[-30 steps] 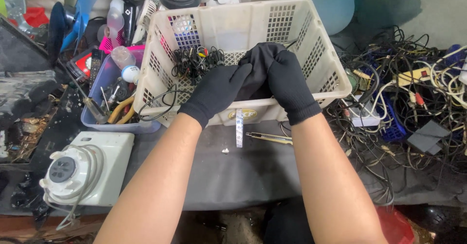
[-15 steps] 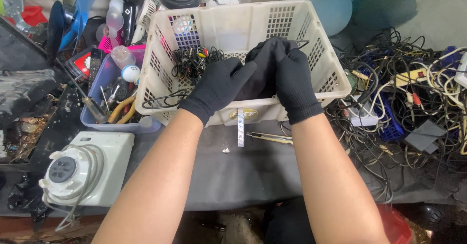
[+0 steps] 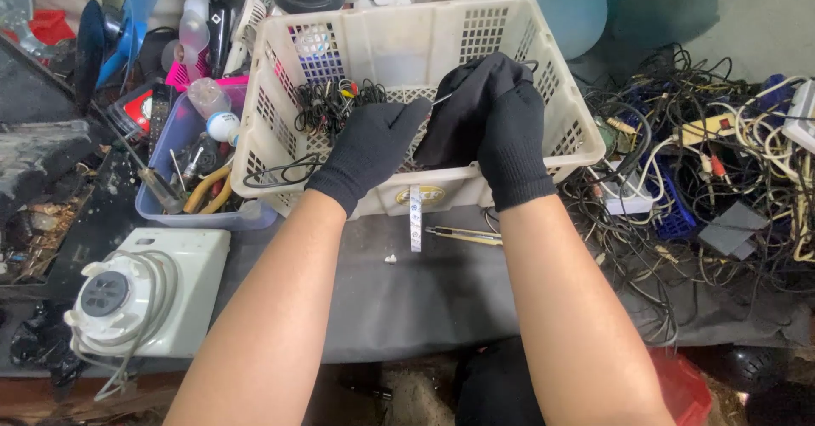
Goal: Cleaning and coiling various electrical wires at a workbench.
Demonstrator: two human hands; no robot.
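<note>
Both my hands wear black gloves and meet over the front of a white slotted plastic basket (image 3: 399, 27). My right hand (image 3: 509, 129) is closed around a dark, limp black object (image 3: 450, 124) with a thin wire (image 3: 443, 96) sticking out of it. My left hand (image 3: 369, 146) touches the same object from the left, thumb up and fingers curled against it. I cannot make out what the object is. A bundle of thin black cables (image 3: 327, 103) lies inside the basket at its left.
A blue tub (image 3: 199, 214) of hand tools and bottles stands left of the basket. A white device with a wound cord (image 3: 144, 294) sits at the front left. A big tangle of cables (image 3: 696, 154) fills the right. A slim yellow tool (image 3: 463, 236) lies before the basket.
Both hands have risen slightly and shifted further over the basket, still joined on the dark object. The basket and the other things have not moved.
</note>
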